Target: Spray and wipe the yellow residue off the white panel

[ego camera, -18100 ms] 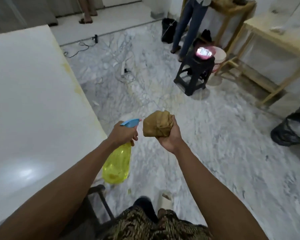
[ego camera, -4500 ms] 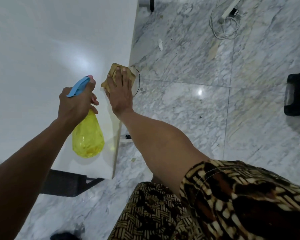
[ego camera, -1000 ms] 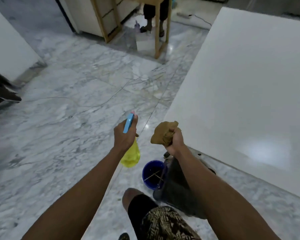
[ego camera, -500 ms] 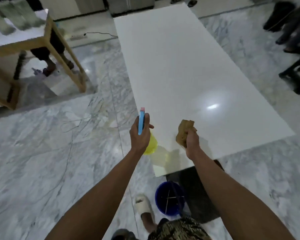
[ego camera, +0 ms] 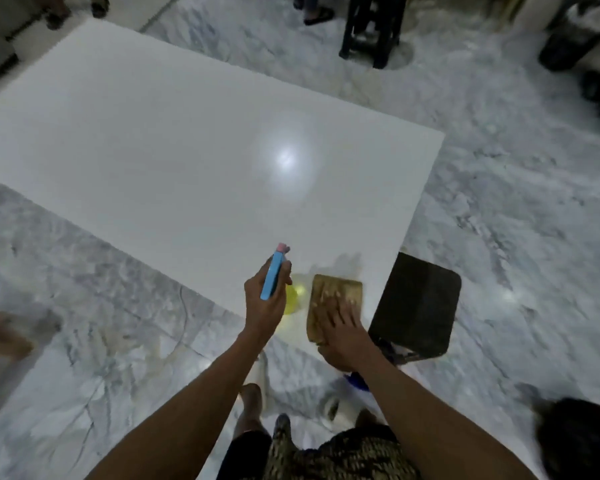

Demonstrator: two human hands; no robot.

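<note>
From the head camera, a broad, glossy white rectangular panel [ego camera: 194, 157] lies flat and low over a grey-veined marble floor [ego camera: 499, 209], with a round glare of lamp light on its smooth face. At the panel's near corner the right hand [ego camera: 343, 329] lies flat, its fingers [ego camera: 336, 315] straight and spread, pressing a flattened, yellow-brown rectangular cloth [ego camera: 336, 296] against the surface; the cloth looks coarse and blotchy, though blur hides its weave. Just left of it the left hand [ego camera: 264, 299] is curled round the neck of a translucent yellow plastic spray bottle with a light blue trigger head [ego camera: 274, 277], held above the panel's edge. The trigger head is a slim blue bar tipped with a small pink nozzle, pointing away over the panel. Only a sliver of the yellow body shows past the hand, and its contents cannot be made out; a faint yellowish glow lies on the panel beside the cloth. A dark, rounded-square stool top [ego camera: 420, 306] juts from under the panel's corner, just right of the cloth. Below the right forearm a small part of a blue rounded vessel [ego camera: 357, 381] shows on the floor; what it holds is hidden. A black stool [ego camera: 371, 26] stands well beyond the panel
</note>
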